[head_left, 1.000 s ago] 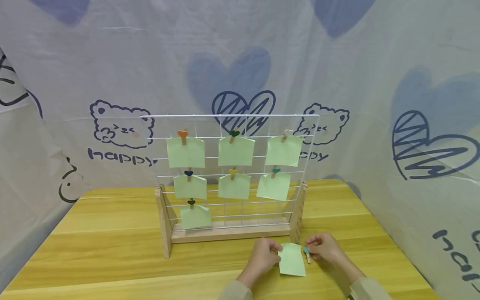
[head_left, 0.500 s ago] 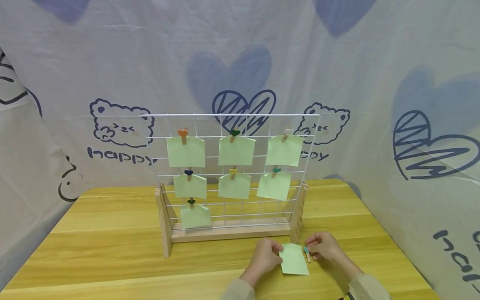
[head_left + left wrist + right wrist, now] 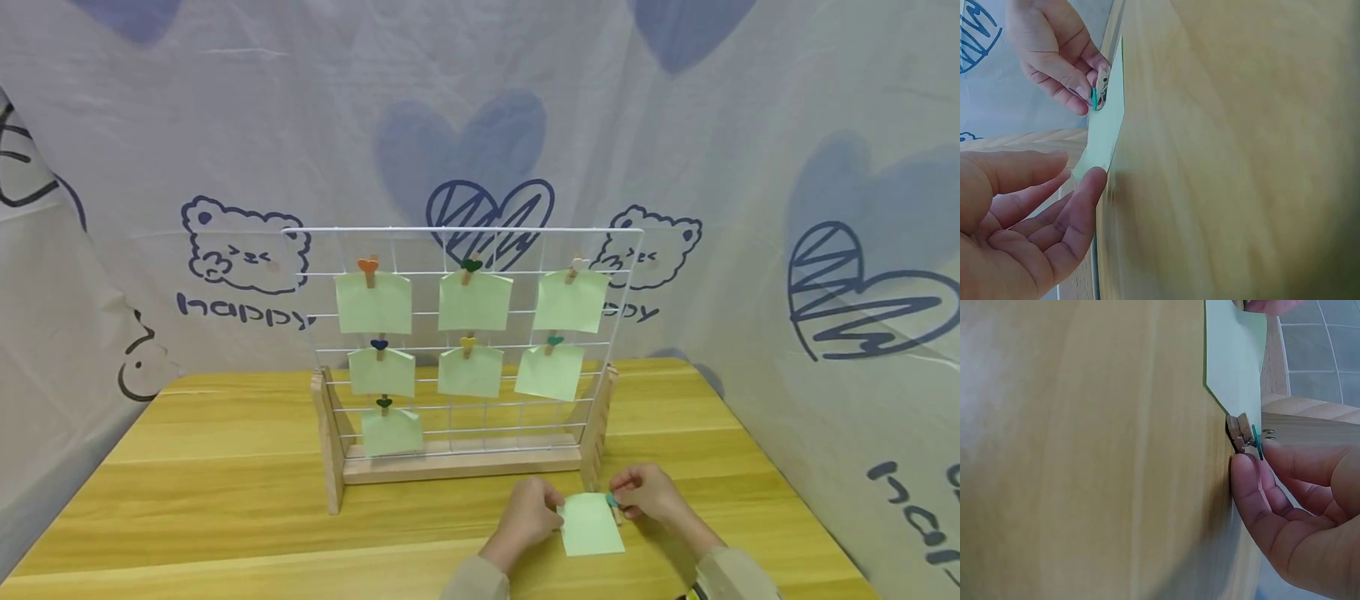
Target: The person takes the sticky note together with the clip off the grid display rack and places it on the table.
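A pale green sticky note [image 3: 592, 527] is pinched at its left edge by my left hand [image 3: 527, 515], low over the table in front of the rack's right end. My right hand [image 3: 651, 495] pinches a small wooden clothespin [image 3: 1237, 434] with a teal heart [image 3: 1257, 441] on it. Its wooden tips overlap the note's edge in the right wrist view. From the left wrist, the thumb [image 3: 1090, 190] shows against the note's near corner, and the clothespin stands at the far side of the paper.
Behind the hands stands a white wire grid [image 3: 480, 408] in a wooden base [image 3: 461, 467]. Several green notes [image 3: 475, 302] hang on it from heart clothespins, including one at the lower left [image 3: 392, 432]. A printed curtain [image 3: 360, 150] encloses the wooden table [image 3: 187, 500].
The note has shifted slightly right and turned, so its right edge now overlaps the clothespin in the head view. My left hand moved a little right; my right hand stayed nearly still.
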`<control>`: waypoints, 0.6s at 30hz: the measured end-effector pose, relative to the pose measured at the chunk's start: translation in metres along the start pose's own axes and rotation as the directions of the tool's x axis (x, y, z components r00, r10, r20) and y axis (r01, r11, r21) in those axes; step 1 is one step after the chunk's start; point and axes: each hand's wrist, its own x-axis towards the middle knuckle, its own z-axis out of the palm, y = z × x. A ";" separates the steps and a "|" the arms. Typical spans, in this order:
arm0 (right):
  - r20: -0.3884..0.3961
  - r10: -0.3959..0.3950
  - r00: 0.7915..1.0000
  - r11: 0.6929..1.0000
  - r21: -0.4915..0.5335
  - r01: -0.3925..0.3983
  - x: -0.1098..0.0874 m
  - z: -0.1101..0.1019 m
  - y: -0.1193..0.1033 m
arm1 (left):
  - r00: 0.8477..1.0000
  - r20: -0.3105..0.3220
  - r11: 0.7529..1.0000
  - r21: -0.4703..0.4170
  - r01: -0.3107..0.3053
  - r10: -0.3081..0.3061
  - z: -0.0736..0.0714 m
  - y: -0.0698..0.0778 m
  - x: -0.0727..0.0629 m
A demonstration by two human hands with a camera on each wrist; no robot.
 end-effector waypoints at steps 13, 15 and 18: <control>-0.079 -0.035 0.996 0.995 -0.095 0.028 -0.005 0.000 -0.007 | 0.999 -0.012 0.999 -0.025 -0.036 0.035 -0.009 0.000 -0.002; -0.105 -0.034 0.994 0.994 -0.104 0.023 -0.005 0.000 -0.009 | 0.998 -0.026 0.998 -0.038 -0.052 0.051 -0.011 0.000 -0.003; -0.130 -0.025 0.991 0.995 -0.099 0.012 -0.007 0.001 -0.012 | 0.997 -0.043 0.996 -0.064 -0.065 0.063 -0.014 0.000 -0.004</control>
